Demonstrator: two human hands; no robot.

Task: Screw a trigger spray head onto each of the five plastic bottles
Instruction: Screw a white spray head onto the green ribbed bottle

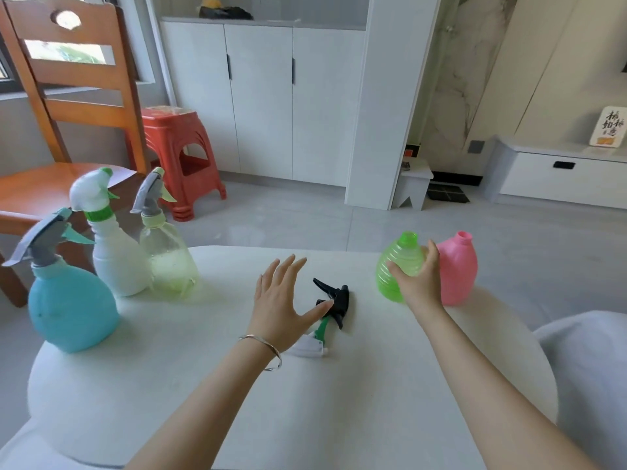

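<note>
Three bottles with spray heads on stand at the left of the white table [203, 385]: a blue one [68, 310], a white one [115, 262] and a clear yellowish one [169, 262]. At the right, my right hand [419, 283] grips an open-necked green ribbed bottle [397, 266], with an open-necked pink bottle [456, 266] right behind it. My left hand [281, 300] hovers open, fingers spread, its thumb touching a black trigger head [336, 300]. A white and green trigger head [314, 344] lies just below, partly hidden by my wrist.
A wooden chair [68, 96] stands beyond the table's left side, a red plastic stool [183, 157] behind it. White cabinets [261, 96] line the far wall. A grey cushion [590, 368] sits at the right edge.
</note>
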